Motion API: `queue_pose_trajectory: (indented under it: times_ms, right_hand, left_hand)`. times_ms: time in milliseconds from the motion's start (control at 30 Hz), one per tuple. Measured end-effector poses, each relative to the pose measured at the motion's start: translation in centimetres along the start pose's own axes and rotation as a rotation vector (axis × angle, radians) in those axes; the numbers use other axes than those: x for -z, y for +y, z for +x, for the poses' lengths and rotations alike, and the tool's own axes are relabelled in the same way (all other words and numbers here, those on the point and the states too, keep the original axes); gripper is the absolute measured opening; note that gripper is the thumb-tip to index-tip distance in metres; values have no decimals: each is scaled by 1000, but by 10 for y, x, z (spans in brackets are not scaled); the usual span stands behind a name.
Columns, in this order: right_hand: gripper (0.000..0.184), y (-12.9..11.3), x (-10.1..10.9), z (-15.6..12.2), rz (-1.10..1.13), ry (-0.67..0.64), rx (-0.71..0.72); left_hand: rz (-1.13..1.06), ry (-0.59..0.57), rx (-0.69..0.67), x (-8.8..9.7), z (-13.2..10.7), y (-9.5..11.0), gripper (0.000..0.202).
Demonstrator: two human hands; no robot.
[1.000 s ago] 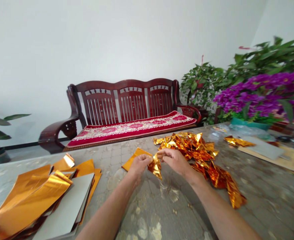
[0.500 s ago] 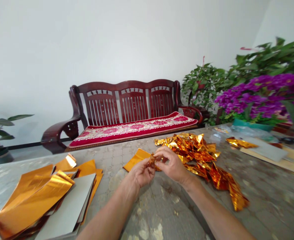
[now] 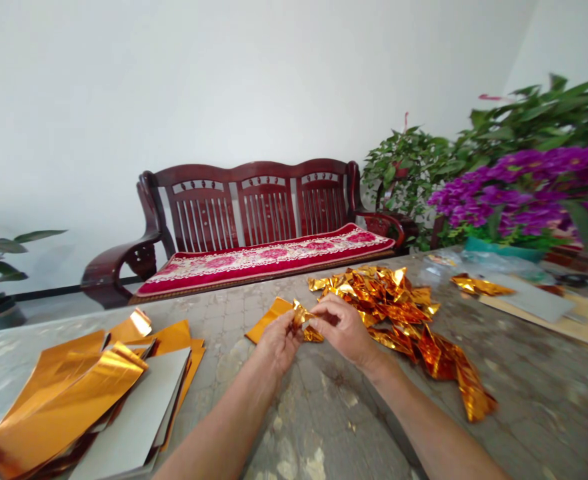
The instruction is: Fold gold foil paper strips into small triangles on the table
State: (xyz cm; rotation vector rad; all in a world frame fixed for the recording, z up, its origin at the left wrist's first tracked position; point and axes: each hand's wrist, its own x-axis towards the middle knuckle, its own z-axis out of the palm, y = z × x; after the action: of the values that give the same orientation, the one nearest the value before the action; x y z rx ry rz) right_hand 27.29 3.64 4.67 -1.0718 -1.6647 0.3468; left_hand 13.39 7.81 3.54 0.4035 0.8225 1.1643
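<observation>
A small crumpled piece of gold foil paper (image 3: 304, 321) is pinched between my left hand (image 3: 280, 341) and my right hand (image 3: 343, 328), held just above the table in the middle of the view. Both hands have their fingers closed on it. Right behind my left hand a flat gold sheet (image 3: 270, 315) lies on the table. To the right of my right hand spreads a pile of folded gold foil pieces (image 3: 403, 312), trailing toward the near right.
A stack of flat gold and grey sheets (image 3: 89, 393) lies at the near left on the patterned table (image 3: 524, 393). Purple flowers (image 3: 524, 193) and green plants stand at the right. A red wooden bench (image 3: 254, 227) is behind the table.
The foil piece hung down opened out between my hands a second ago; now it is bunched up small between my fingertips. My hands have shifted slightly away from me.
</observation>
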Motion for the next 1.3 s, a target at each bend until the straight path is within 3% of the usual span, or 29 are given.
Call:
queue_pose_trajectory:
  times_ms: [200, 567, 733, 867, 1000, 1300]
  right_hand:
    - [8, -4, 1, -1, 35, -30, -65]
    - [2, 1, 0, -1, 94, 70, -192]
    - [10, 1, -2, 1, 243, 63, -310]
    - [16, -3, -2, 3, 349, 101, -372]
    - [17, -4, -1, 5, 376, 148, -352]
    - [11, -1, -7, 2, 211, 97, -246]
  left_hand:
    - [-20, 46, -31, -5, -6, 4, 17]
    - [72, -55, -272, -6, -13, 0, 26]
    - [43, -115, -354, -9, -17, 3, 37]
    - [12, -176, -387, -10, -21, -7, 44]
    - [108, -260, -379, -10, -25, -21, 58]
    - [238, -168, -471, -5, -19, -24, 40]
